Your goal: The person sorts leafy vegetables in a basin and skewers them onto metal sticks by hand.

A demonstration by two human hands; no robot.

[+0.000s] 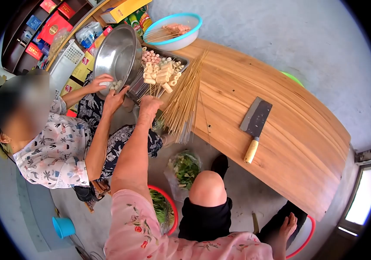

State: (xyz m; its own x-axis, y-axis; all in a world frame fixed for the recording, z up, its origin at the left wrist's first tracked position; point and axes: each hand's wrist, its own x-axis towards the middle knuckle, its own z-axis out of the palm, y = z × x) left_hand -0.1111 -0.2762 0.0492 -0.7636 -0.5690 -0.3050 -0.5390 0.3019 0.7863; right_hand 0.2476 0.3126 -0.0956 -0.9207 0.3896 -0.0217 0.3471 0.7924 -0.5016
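Observation:
My left hand [151,107] is closed around the lower ends of thin skewers at the table's left edge. Pale, hollow tube-shaped food pieces [163,74] are on the skewers above it, over a metal tray [181,60]. Just right of this hand, a large fan of bare bamboo skewers [183,93] overhangs the table edge. My right hand [288,226] is low at the right, by my dark-clothed leg, fingers apart and nothing in it.
A cleaver [257,119] lies on the wooden table [307,143]. A person at left handles small pale balls [115,85] by a steel basin [115,54]. A blue-rimmed bowl [185,41] stands behind. Below are bagged greens [185,169], a red-rimmed basket [174,216] and a blue bucket [64,227].

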